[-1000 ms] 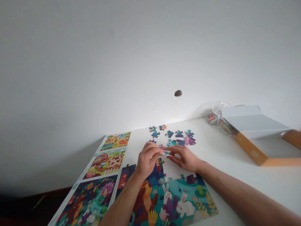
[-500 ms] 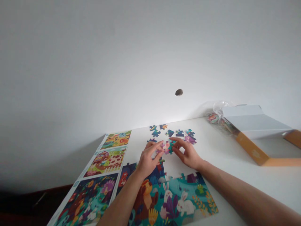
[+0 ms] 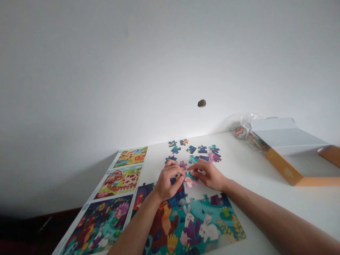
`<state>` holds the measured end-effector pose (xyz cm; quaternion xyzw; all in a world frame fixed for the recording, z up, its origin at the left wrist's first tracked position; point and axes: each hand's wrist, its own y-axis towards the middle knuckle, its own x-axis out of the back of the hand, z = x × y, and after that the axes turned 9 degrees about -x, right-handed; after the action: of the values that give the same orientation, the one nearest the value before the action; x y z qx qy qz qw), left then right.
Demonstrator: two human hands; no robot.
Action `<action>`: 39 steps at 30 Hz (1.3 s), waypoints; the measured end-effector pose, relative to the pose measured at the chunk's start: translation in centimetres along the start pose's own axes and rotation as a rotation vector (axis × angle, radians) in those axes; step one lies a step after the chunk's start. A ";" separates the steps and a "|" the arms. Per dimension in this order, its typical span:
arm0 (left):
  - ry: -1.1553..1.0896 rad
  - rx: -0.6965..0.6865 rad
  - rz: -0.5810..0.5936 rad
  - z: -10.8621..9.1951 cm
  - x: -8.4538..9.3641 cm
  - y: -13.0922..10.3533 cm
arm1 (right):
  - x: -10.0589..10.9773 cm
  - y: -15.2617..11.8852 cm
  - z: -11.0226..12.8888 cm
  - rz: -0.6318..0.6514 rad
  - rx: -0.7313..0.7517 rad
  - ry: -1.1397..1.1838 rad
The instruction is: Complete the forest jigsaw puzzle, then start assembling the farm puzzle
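A pink-and-teal puzzle piece (image 3: 192, 181) is between my two hands, just above the open gap in the partly assembled jigsaw puzzle (image 3: 197, 212). My left hand (image 3: 170, 180) pinches at the piece's left edge, thumb and forefinger together. On the upper right side, my right hand (image 3: 208, 174) has its thumb and forefinger closed at the piece's top edge. The fingers partly hide the contact. Just beyond the fingertips lies a pink-purple piece (image 3: 182, 165). The assembled part shows white rabbits and a brown bear; my left forearm covers some of it.
Several loose puzzle pieces (image 3: 202, 149) lie behind my hands near the wall. Picture sheets (image 3: 119, 182) line the table's left edge. At the right stands an open orange-and-white box (image 3: 288, 171), with a clear plastic bag (image 3: 248, 132) holding colourful contents beside it.
Both hands have brought the pink-and-teal piece nearer to me, toward the assembled puzzle, and it is turned differently. Pieces behind the fingers are now uncovered.
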<state>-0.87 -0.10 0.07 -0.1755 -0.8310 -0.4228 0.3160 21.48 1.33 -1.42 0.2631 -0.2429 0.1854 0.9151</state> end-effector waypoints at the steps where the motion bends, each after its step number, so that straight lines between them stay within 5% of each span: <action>1: 0.013 0.006 0.005 0.0 0.0 0.0 | 0.0 0.0 0.0 0.016 -0.009 0.006; 7: 0.130 0.102 -0.074 0.9 -0.4 -0.1 | -0.1 0.1 0.1 0.196 0.059 0.034; 18: 0.336 0.217 -0.135 2.2 -0.5 -0.5 | 0.2 -0.1 0.5 0.257 0.128 -0.051; 30: 0.574 0.303 -0.029 3.3 -1.4 -1.4 | -0.2 0.5 -2.8 -0.219 -0.291 -0.324; 34: 0.505 0.217 0.010 2.6 -1.1 -1.1 | -0.2 0.5 -3.1 -0.254 -0.368 -0.292; 39: 0.353 0.109 0.118 1.5 -1.2 -0.7 | -0.4 0.6 -2.4 -0.189 -0.263 -0.165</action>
<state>-0.91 0.67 -1.76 -0.1297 -0.7727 -0.3819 0.4902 21.70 3.09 -3.21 0.1774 -0.3135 0.0427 0.9319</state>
